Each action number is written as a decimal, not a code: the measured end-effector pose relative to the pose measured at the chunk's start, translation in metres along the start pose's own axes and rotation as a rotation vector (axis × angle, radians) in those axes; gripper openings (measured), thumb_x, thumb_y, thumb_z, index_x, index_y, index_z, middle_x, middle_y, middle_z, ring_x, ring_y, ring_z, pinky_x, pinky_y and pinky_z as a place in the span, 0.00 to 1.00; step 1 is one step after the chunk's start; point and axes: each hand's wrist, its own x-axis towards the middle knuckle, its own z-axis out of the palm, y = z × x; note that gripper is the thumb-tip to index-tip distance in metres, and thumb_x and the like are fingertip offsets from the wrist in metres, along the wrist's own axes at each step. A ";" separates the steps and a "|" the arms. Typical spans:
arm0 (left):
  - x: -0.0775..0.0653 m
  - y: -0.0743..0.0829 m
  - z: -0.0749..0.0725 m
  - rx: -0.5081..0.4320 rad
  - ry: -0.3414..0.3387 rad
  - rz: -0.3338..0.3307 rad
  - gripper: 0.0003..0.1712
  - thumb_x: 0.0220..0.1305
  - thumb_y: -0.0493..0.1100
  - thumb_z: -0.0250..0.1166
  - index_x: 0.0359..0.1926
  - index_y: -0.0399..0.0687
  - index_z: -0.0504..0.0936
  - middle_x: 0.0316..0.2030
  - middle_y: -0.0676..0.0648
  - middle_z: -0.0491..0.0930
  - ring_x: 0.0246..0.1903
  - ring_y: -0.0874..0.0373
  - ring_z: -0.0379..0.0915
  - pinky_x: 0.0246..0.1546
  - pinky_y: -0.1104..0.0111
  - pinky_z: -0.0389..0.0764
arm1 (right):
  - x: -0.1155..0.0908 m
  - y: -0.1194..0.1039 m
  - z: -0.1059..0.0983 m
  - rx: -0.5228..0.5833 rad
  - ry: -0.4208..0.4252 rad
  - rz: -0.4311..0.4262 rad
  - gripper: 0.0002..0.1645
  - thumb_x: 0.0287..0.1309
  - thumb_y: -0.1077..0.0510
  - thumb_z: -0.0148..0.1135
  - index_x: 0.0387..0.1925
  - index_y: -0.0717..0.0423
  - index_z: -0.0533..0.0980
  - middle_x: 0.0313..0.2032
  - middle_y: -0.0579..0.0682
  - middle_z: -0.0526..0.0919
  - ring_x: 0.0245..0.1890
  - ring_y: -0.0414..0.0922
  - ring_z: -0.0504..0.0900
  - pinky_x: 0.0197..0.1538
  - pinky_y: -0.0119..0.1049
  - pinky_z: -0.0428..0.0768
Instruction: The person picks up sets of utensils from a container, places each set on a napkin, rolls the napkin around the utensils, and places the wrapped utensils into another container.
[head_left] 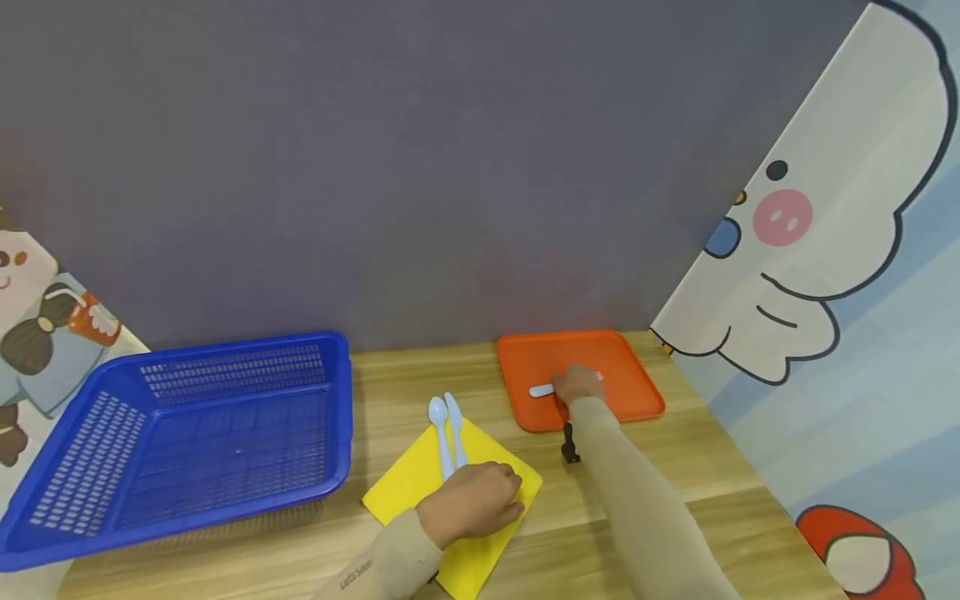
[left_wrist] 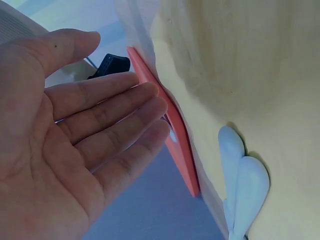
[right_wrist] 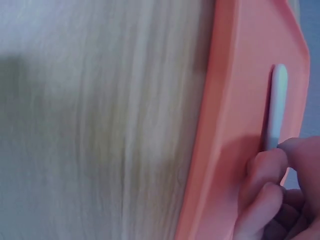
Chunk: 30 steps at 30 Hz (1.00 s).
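My right hand [head_left: 577, 385] reaches into the orange tray [head_left: 637, 404] and pinches a light blue plastic fork [head_left: 541, 391] by its middle. The fork's handle [right_wrist: 278, 95] sticks out past my thumb and finger in the right wrist view, and pale tines show on the other side in the head view. My left hand [head_left: 474, 502] is over a yellow napkin [head_left: 405, 477], holding nothing; its fingers look relaxed in the left wrist view. Beyond it, a light blue spoon [head_left: 438, 412] and knife [head_left: 454, 413] lie side by side, their lower ends on the napkin.
A blue plastic basket [head_left: 232, 498] with perforated sides stands on the left of the wooden table [head_left: 405, 371]. A dark grey panel [head_left: 420, 167] rises behind the table. Walls with cartoon pictures flank both sides.
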 end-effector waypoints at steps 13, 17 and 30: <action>-0.026 -0.003 0.000 -0.119 -0.002 0.026 0.11 0.70 0.54 0.63 0.34 0.55 0.81 0.28 0.61 0.74 0.28 0.69 0.70 0.26 0.74 0.73 | -0.002 -0.013 -0.002 0.105 -0.006 -0.038 0.23 0.67 0.47 0.55 0.22 0.58 0.78 0.12 0.49 0.75 0.11 0.42 0.71 0.18 0.35 0.69; -0.045 -0.006 -0.002 -0.050 0.055 -0.007 0.11 0.69 0.54 0.65 0.38 0.52 0.83 0.32 0.59 0.77 0.33 0.66 0.73 0.29 0.73 0.76 | -0.013 -0.029 -0.002 0.019 0.020 -0.172 0.24 0.65 0.47 0.59 0.16 0.56 0.77 0.11 0.48 0.76 0.11 0.43 0.73 0.18 0.35 0.70; -0.109 -0.027 0.009 -0.013 0.204 -0.321 0.28 0.61 0.51 0.71 0.56 0.36 0.79 0.56 0.37 0.76 0.56 0.41 0.73 0.50 0.52 0.81 | -0.086 -0.076 0.015 -0.106 -0.030 -0.562 0.22 0.63 0.47 0.61 0.15 0.49 0.72 0.10 0.40 0.66 0.10 0.36 0.62 0.13 0.30 0.61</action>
